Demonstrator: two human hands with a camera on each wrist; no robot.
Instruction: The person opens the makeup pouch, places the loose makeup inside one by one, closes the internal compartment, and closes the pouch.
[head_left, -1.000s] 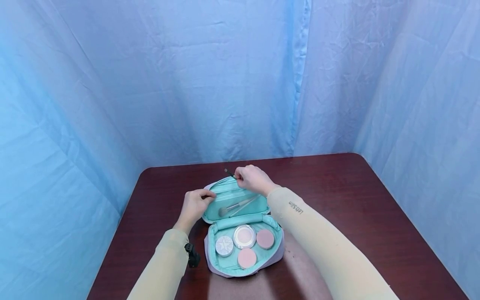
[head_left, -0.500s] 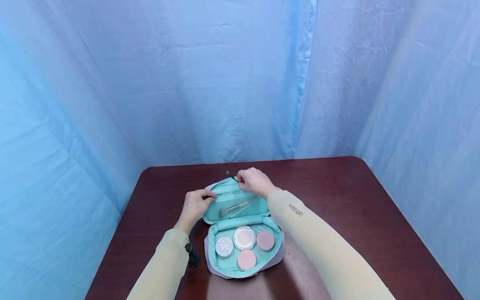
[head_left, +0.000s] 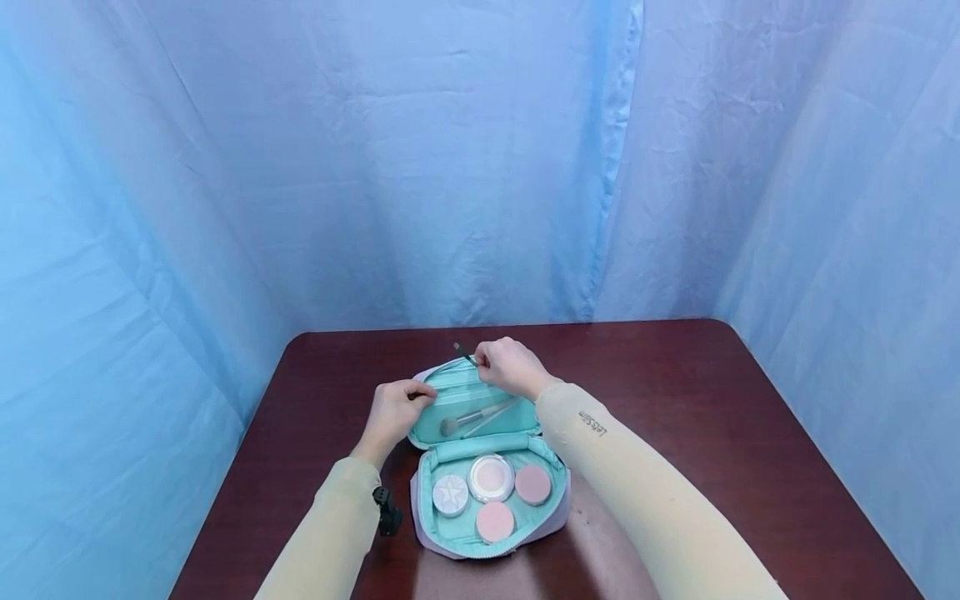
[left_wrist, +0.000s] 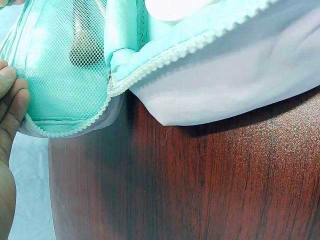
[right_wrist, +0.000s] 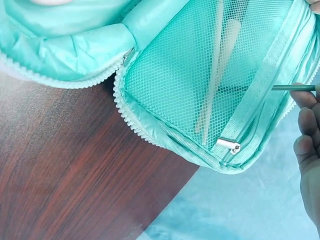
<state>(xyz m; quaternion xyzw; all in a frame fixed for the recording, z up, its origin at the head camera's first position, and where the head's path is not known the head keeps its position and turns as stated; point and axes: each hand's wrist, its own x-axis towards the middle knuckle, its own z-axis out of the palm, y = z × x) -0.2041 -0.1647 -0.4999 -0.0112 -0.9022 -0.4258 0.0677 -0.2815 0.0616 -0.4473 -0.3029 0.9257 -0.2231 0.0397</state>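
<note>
A makeup bag [head_left: 558,518], lilac outside and mint inside, lies unzipped with its lid tilted back. My left hand [head_left: 392,414] pinches the mesh pocket's edge [left_wrist: 21,75] at the lid's left side. Between thumb and fingers, my right hand [head_left: 512,367] holds a slim dark green makeup brush [head_left: 464,352] above the lid. In the right wrist view, the brush's thin handle [right_wrist: 285,88] meets the pocket opening, and a dark line continues behind the mesh. Two pale-handled brushes [head_left: 480,412] sit inside the mesh pocket [right_wrist: 175,75]. My right fingertips are partly hidden.
The bag's base holds a star-topped round case [head_left: 450,496], a silver-rimmed compact [head_left: 491,477] and two pink round cases [head_left: 495,522]. A zipper pull [right_wrist: 228,145] hangs at the pocket's corner. Dark wooden table [head_left: 675,417]; blue curtains [head_left: 480,167] surround it.
The head view has shifted slightly. The right hand has lowered a touch with the brush relative to the lid; the left hand keeps its pinch on the pocket edge.
</note>
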